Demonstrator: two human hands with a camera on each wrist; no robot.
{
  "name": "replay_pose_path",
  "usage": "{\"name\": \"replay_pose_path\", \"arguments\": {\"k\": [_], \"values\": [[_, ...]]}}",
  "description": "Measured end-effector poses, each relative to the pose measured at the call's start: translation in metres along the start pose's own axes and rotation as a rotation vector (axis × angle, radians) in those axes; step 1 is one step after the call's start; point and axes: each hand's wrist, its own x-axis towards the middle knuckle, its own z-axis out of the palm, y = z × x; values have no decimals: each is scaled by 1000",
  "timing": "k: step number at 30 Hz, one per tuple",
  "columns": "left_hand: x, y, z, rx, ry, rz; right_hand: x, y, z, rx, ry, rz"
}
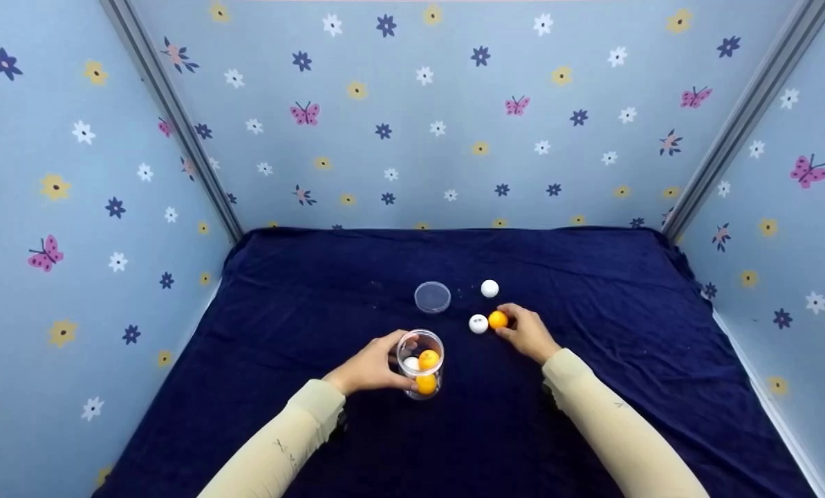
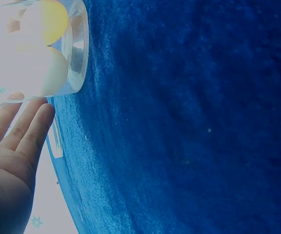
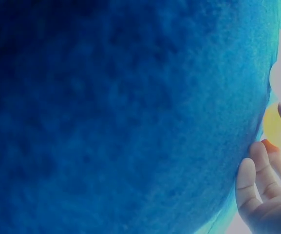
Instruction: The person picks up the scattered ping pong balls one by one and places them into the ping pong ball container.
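My left hand [image 1: 374, 365] grips a clear plastic jar [image 1: 420, 337] round its side, thumb in front and fingers behind. Inside the jar are orange balls [image 1: 429, 359] and a white ball [image 1: 411, 363]; the left wrist view shows the jar's base [image 2: 78, 46] close over the cloth. To the right, my right hand [image 1: 528, 335] pinches an orange ping-pong ball [image 1: 498, 319] between thumb and fingers. A white ping-pong ball [image 1: 478, 324] lies right beside it, and another white ball [image 1: 489, 288] sits farther back. In the right wrist view the held ball [image 3: 273, 124] shows partly behind the thumb.
A round clear lid [image 1: 432, 297] lies on the dark blue cloth [image 1: 315, 290] behind the jar. The cloth has wrinkles toward the right side. Flower-patterned walls [image 1: 453, 159] stand at the back and both sides, with grey posts [image 1: 177, 124] in the corners.
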Motion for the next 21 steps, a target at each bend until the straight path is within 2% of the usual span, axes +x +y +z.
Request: {"name": "replay_pose_path", "arguments": {"k": [9, 21], "values": [[1, -1, -1, 9, 2, 4, -5, 4, -5, 23, 25, -6], [0, 0, 0, -27, -5, 18, -13, -5, -14, 24, 13, -25]]}}
